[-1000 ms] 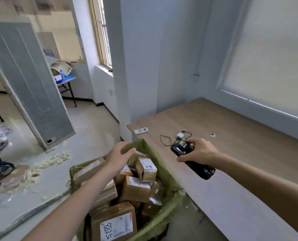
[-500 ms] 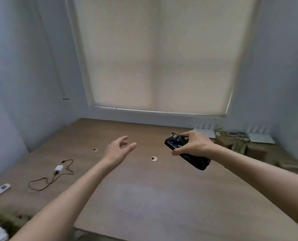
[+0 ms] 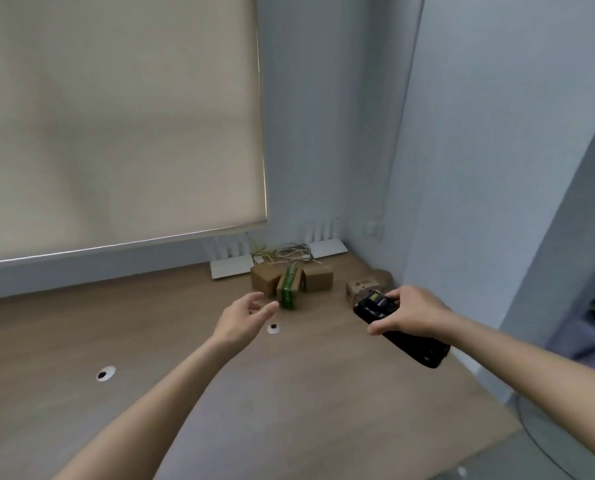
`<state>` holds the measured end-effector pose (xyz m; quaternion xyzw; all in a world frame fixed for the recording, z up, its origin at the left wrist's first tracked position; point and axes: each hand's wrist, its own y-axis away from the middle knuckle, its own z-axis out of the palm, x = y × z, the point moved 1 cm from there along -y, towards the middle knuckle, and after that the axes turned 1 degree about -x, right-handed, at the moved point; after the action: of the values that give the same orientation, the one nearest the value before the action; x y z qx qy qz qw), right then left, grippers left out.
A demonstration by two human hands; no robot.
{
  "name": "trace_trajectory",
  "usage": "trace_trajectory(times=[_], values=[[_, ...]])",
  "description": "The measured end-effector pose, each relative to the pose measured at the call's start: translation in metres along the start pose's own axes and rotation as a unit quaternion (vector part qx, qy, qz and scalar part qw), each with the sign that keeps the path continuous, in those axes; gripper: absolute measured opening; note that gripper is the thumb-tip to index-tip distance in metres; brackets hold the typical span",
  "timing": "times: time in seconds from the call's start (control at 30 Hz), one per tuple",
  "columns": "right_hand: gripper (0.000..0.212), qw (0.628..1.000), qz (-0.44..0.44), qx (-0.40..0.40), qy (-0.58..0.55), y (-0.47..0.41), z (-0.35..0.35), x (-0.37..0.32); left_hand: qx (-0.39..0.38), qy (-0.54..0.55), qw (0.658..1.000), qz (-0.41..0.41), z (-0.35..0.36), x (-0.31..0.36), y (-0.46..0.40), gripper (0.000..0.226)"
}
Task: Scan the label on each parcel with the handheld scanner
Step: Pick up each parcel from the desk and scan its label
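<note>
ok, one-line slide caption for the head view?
Right hand grips the scanner; open left hand reaches toward small parcels on the wooden desk.

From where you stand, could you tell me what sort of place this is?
Probably an office room used for sorting parcels. A long wooden desk runs under a drawn roller blind, two white routers sit by the wall, and small cardboard parcels wait beyond the handheld scanner.

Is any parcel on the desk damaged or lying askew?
No damage shows. The green-taped parcel leans tilted between two brown boxes; a fourth box sits apart, partly behind the scanner. The labels are too blurred to read.
</note>
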<state>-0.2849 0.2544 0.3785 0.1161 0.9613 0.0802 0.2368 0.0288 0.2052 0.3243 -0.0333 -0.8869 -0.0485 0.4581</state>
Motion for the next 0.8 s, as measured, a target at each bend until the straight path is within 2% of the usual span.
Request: trace_trajectory(times=[0.17,0.27,0.43,0.8], values=[[0.078,0.998,0.062,0.005,-0.01,-0.062,-0.006,0.066,-0.057,-0.014,0.998,0.001,0.074,0.015,-0.086,0.066],[0.079,0.996,0.084,0.014,-0.004,-0.115,-0.009,0.091,-0.075,-0.016,0.997,0.0,0.11,0.017,-0.149,0.065],[0.06,0.994,0.11,0.009,-0.015,-0.21,-0.013,0.115,-0.106,-0.003,0.994,-0.015,0.164,0.014,-0.246,0.064],[0.064,0.99,0.128,-0.044,-0.03,-0.379,0.027,0.159,-0.148,-0.016,0.986,-0.078,0.25,-0.028,-0.39,0.068]])
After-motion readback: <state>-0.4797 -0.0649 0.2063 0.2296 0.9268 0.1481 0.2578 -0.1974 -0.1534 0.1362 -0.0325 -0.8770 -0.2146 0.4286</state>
